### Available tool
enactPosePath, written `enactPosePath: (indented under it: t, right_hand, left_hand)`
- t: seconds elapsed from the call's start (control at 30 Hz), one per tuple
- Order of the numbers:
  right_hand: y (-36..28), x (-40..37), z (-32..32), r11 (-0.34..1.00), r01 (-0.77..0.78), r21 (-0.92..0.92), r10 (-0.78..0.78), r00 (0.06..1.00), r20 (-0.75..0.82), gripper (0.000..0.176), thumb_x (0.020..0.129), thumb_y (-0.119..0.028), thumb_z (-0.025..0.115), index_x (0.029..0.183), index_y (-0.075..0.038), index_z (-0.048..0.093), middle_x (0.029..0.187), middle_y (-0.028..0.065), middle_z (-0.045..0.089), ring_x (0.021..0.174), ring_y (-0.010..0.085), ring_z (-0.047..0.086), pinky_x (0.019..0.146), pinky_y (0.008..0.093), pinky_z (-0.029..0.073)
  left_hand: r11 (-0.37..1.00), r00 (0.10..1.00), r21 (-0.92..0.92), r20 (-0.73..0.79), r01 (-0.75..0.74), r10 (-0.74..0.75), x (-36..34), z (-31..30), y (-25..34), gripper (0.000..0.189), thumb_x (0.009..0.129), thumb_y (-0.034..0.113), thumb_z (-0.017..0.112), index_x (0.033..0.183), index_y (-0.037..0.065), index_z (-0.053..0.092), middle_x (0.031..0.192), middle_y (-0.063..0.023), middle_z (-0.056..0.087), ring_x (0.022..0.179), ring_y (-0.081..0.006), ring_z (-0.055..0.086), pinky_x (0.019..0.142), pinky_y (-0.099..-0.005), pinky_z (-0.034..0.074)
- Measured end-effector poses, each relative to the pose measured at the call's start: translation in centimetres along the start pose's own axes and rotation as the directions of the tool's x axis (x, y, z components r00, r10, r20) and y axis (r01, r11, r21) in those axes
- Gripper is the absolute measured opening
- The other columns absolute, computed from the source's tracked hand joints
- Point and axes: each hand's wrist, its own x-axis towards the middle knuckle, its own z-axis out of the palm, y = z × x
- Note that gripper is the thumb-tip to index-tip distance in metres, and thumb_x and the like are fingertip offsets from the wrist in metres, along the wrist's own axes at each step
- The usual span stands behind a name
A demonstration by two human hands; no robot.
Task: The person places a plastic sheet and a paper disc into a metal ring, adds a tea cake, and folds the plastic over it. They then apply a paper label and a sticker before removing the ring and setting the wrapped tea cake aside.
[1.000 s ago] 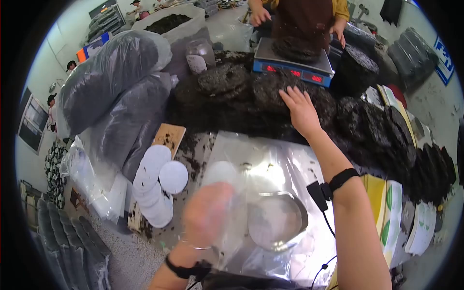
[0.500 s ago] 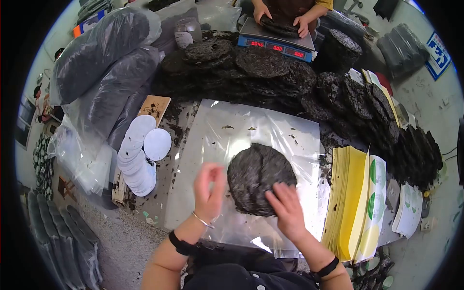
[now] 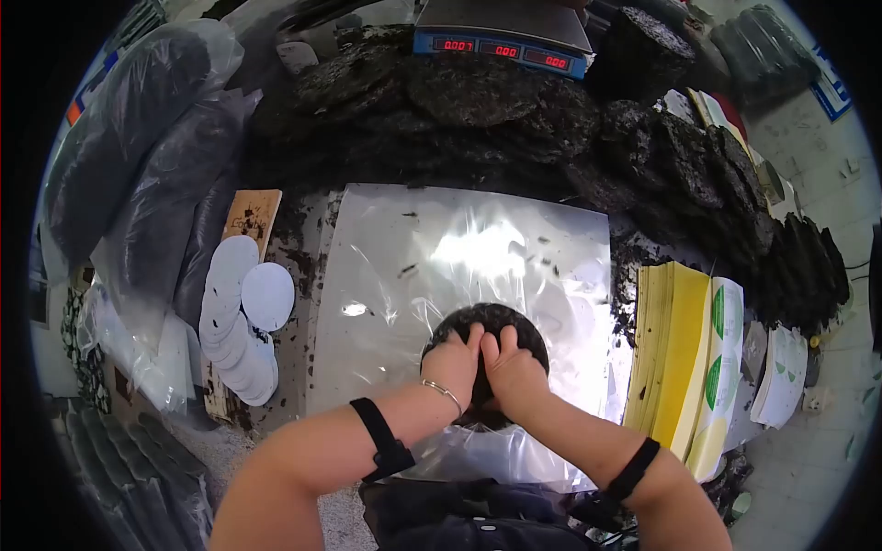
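While looking down via head view: left hand [image 3: 452, 363] and right hand [image 3: 514, 372] side by side on dark round cake [image 3: 489, 320], inner edges touching. Fingers of both together, curled down onto cake top; gripping vs just pressing, cannot tell. Cake on near-centre part of clear plastic sheet [image 3: 413, 266], mostly covered by hands, far rim visible. Sheet spread flat, dark crumbs scattered over it. Left of sheet: stack of white round discs [image 3: 241, 312], fanned out. Right of sheet, just beside: yellow paper stack [image 3: 684, 354]. Beyond sheet: heap of dark cakes [image 3: 514, 110], touching sheet's far edge. Behind heap: scale [image 3: 501, 41], red digits lit. Far left: bagged dark material [image 3: 138, 156].
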Motion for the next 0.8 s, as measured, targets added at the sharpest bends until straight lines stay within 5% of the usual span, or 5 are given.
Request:
enactPosePath:
  t: [0.17, 0.3, 0.37, 0.53, 0.8]
  right_hand:
    - [1.2, 0.2, -0.4, 0.993, 0.060, 0.098, -0.074, 0.987, 0.144, 0.101, 0.057, -0.025, 0.099, 0.132, -0.004, 0.035, 0.123, 0.0282, 0.048, 0.085, 0.0448, 0.072, 0.070, 0.0482, 0.063]
    - [2.0, 0.8, -8.1, 0.971, 0.207, 0.118, -0.222, 0.967, 0.125, 0.060, 0.075, -0.032, 0.087, 0.125, -0.011, 0.059, 0.116, 0.0177, 0.064, 0.088, 0.0363, 0.074, 0.071, 0.0507, 0.061]
    - [1.8, 3.4, -14.4, 0.970, 0.199, 0.137, -0.160, 0.954, -0.253, 0.051, 0.078, -0.035, 0.083, 0.121, -0.014, 0.067, 0.110, 0.0115, 0.068, 0.092, 0.0335, 0.074, 0.074, 0.0484, 0.059]
    - [2.3, 19.2, -21.3, 0.922, 0.161, -0.351, -0.382, 0.512, -0.769, 0.106, 0.070, -0.014, 0.088, 0.161, -0.018, 0.034, 0.160, 0.0196, 0.038, 0.149, 0.0375, 0.035, 0.125, 0.0475, 0.028]
    - [1.3, 4.3, -17.7, 0.823, 0.373, -0.429, -0.502, 0.122, -0.856, 0.045, 0.082, -0.008, 0.072, 0.126, -0.014, 0.072, 0.134, 0.0117, 0.070, 0.129, 0.0357, 0.062, 0.110, 0.0545, 0.045]
  left_hand:
    - [0.999, 0.982, -0.009, -0.186, -0.037, 0.034, 1.0, 2.6, -0.5, 0.060, 0.094, 0.010, 0.065, 0.149, 0.007, 0.041, 0.105, -0.0170, 0.065, 0.080, -0.0311, 0.075, 0.068, -0.0398, 0.062]
    - [0.931, 0.884, -0.224, -0.436, -0.287, 0.167, -3.3, -1.0, -1.7, 0.076, 0.077, 0.027, 0.088, 0.139, 0.004, 0.052, 0.114, -0.0120, 0.062, 0.101, -0.0272, 0.070, 0.074, -0.0416, 0.061]
    - [0.875, 0.850, -0.312, -0.494, -0.370, 0.183, -3.1, -2.0, -3.1, 0.069, 0.082, 0.029, 0.083, 0.139, 0.002, 0.056, 0.127, -0.0108, 0.063, 0.119, -0.0278, 0.064, 0.093, -0.0444, 0.057]
    - [0.885, 0.675, -0.095, -0.685, -0.455, 0.273, 0.2, -1.2, -5.9, 0.085, 0.087, 0.034, 0.079, 0.155, 0.001, 0.041, 0.155, -0.0171, 0.050, 0.147, -0.0330, 0.044, 0.124, -0.0538, 0.027]
    - [0.394, 0.553, -0.652, -0.759, -0.648, -0.345, -8.1, -0.6, -10.7, 0.050, 0.106, 0.032, 0.049, 0.143, -0.002, 0.054, 0.145, -0.0197, 0.058, 0.138, -0.0347, 0.054, 0.120, -0.0498, 0.034]
